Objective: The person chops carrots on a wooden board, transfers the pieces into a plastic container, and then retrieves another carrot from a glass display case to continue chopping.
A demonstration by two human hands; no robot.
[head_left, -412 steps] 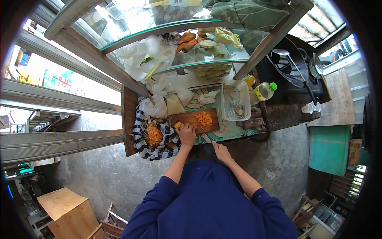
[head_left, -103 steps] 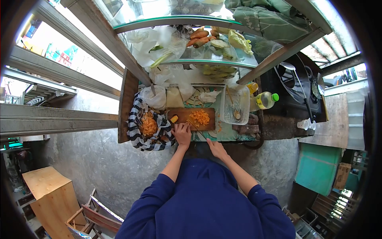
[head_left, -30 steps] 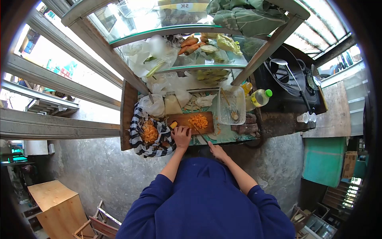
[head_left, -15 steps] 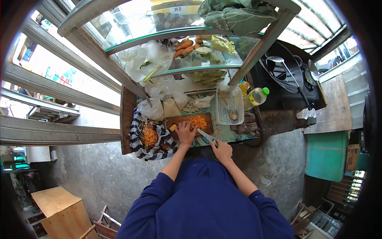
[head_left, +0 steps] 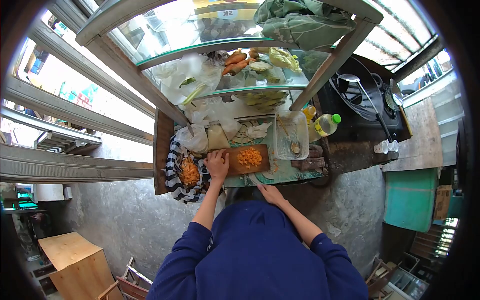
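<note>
My left hand [head_left: 217, 165] is at the left end of the wooden cutting board [head_left: 232, 162], its fingers curled down; what they hold, if anything, is hidden. A pile of chopped orange carrot [head_left: 249, 157] lies on the right half of the board. My right hand [head_left: 271, 194] is closed around the handle of a knife [head_left: 254, 178], low at the table's front edge, with the blade pointing toward the board's front side. Left of the board, a basket lined with checked cloth [head_left: 173, 172] holds more shredded orange carrot [head_left: 190, 172].
Behind the board lie white plastic bags [head_left: 192, 139]. To the right are a clear plastic tub [head_left: 291, 135] with a spoon and a green-capped bottle [head_left: 326, 125]. A glass-shelved cabinet [head_left: 250, 90] holds carrots [head_left: 236, 64] above. A black stove [head_left: 357, 110] stands at far right.
My left hand has moved left to the board's end, and the small yellow-orange piece there no longer shows. My right hand has drawn the knife back from the carrot pile, down and left.
</note>
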